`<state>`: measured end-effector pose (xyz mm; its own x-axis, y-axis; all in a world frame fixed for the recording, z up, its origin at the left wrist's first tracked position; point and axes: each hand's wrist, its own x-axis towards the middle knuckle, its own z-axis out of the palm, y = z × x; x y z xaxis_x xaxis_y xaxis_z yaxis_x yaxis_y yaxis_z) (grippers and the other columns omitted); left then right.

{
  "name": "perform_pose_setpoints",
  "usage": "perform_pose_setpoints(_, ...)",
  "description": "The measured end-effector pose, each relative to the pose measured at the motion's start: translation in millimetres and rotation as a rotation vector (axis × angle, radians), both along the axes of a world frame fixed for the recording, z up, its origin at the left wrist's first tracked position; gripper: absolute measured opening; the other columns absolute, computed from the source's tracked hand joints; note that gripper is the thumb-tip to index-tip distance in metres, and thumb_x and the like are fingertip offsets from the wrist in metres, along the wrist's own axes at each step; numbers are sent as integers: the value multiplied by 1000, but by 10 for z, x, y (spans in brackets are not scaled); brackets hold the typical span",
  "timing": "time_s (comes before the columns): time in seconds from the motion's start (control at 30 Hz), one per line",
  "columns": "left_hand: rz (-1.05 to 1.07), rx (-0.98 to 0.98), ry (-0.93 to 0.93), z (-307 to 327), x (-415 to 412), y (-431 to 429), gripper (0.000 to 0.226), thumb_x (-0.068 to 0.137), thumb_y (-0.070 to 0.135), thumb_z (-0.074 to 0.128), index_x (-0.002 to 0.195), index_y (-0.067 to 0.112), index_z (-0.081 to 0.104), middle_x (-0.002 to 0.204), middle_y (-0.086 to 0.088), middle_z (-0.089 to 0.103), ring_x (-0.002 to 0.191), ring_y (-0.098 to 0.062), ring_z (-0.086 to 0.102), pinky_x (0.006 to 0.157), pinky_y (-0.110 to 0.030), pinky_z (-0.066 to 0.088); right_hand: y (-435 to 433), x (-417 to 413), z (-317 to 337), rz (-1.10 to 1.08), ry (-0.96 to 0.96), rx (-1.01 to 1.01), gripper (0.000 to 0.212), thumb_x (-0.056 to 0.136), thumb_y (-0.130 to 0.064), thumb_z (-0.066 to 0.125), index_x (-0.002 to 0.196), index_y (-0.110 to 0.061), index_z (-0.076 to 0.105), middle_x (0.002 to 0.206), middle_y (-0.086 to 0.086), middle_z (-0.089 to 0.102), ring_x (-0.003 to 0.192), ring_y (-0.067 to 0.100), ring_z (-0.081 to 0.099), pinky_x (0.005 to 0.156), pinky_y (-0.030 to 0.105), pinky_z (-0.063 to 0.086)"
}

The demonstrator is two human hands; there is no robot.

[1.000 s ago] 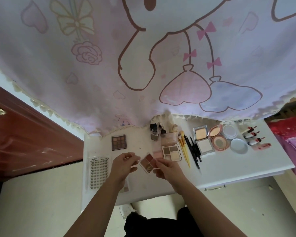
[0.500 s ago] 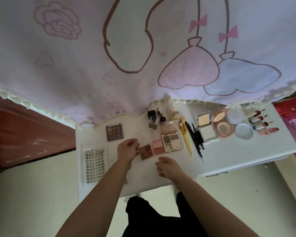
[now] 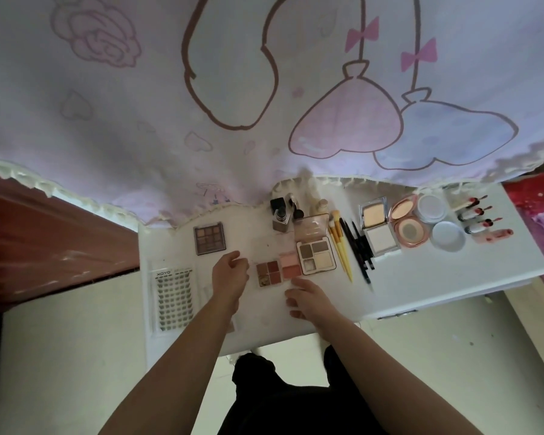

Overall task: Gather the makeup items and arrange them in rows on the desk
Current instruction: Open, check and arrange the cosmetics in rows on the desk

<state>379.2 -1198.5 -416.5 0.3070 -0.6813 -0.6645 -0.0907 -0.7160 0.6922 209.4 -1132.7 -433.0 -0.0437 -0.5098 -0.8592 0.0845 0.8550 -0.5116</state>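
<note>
Now the little red palette (image 3: 269, 273) lies mid-frame, set in the row. The left hand (image 3: 230, 274) and right hand (image 3: 308, 298) beside it are loose, holding nothing. Next, probably fetch the brown palette (image 3: 209, 238), up left.

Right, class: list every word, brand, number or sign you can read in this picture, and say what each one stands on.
"XOYO": on the top strip of the lash tray, at the left end of the desk.
Open lid of the palette: faint marks, too blurred to read.
Nothing else is readable; the curtain carries only drawings.
</note>
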Motion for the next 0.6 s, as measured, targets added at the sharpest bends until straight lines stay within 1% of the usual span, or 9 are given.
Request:
perform_pose_setpoints(0.03, -1, -17, -31, 27, 62, 34, 30, 91, 12, 58, 121, 16, 61, 95, 0, 67, 83, -18, 66, 87, -44, 58, -6, 16, 15, 9, 14, 5, 44, 91, -13, 61, 134, -15, 52, 96, 9, 62, 82, 19, 60, 74, 33, 55)
perform_pose_setpoints(0.1, -56, -69, -181, 69, 228, 119, 25, 92, 13, 55, 114, 22, 63, 92, -2, 69, 77, -19, 66, 76, -41, 59, -21, 67, 49, 49, 48, 6, 41, 91, -14, 62, 131, -14, 54, 94, 9, 63, 79, 18, 60, 73, 32, 54)
perform_pose_setpoints(0.17, -128, -112, -332, 107, 432, 229, 27, 91, 10, 52, 112, 22, 64, 85, 0, 67, 70, -18, 63, 66, -34, 55, -37, 156, 88, 121, 92, -14, 38, 91, -15, 62, 129, -13, 56, 93, 8, 63, 79, 18, 59, 70, 31, 53)
perform_pose_setpoints(0.23, -159, -124, -400, 134, 642, 350, 29, 88, 8, 55, 113, 20, 64, 91, 1, 66, 76, -15, 61, 74, -32, 53, -48, 294, 113, 207, 142, -43, 37, 90, -15, 63, 127, -13, 57, 94, 7, 63, 80, 19, 59, 71, 33, 53)
perform_pose_setpoints(0.3, -169, -99, -431, 153, 850, 475, 31, 84, 9, 60, 113, 20, 64, 98, 3, 66, 84, -17, 62, 82, -34, 50, -42, 464, 111, 304, 191, -73, 40, 88, -17, 65, 127, -14, 57, 93, 2, 62, 84, 20, 60, 81, 38, 54)
perform_pose_setpoints(0.33, -168, -84, -438, 154, 950, 532, 31, 82, 10, 63, 111, 21, 64, 96, 4, 66, 85, -18, 62, 81, -32, 48, -35, 553, 100, 359, 217, -90, 41, 87, -19, 66, 127, -14, 57, 92, -1, 62, 87, 20, 60, 86, 38, 52)
perform_pose_setpoints(0.4, -162, -53, -426, 149, 1122, 637, 28, 78, 11, 67, 103, 24, 63, 85, 6, 67, 79, -16, 63, 73, -29, 46, -14, 741, 107, 468, 274, -126, 44, 88, -24, 67, 129, -16, 56, 96, -3, 62, 93, 18, 59, 88, 32, 49)
perform_pose_setpoints(0.5, -194, -19, -416, 113, 1330, 744, 31, 73, 10, 71, 99, 24, 62, 80, 8, 65, 77, -13, 61, 70, -28, 43, 39, 1033, 128, 584, 393, -201, 58, 83, -37, 72, 134, -18, 51, 108, -1, 59, 99, 15, 57, 89, 28, 45)
perform_pose_setpoints(0.6, -237, -9, -401, 49, 1499, 783, 34, 70, 11, 76, 99, 22, 63, 82, 7, 65, 81, -17, 62, 75, -30, 46, 128, 1333, 146, 646, 545, -219, 85, 70, -54, 77, 140, -23, 40, 126, 3, 48, 115, 22, 53, 99, 37, 46)
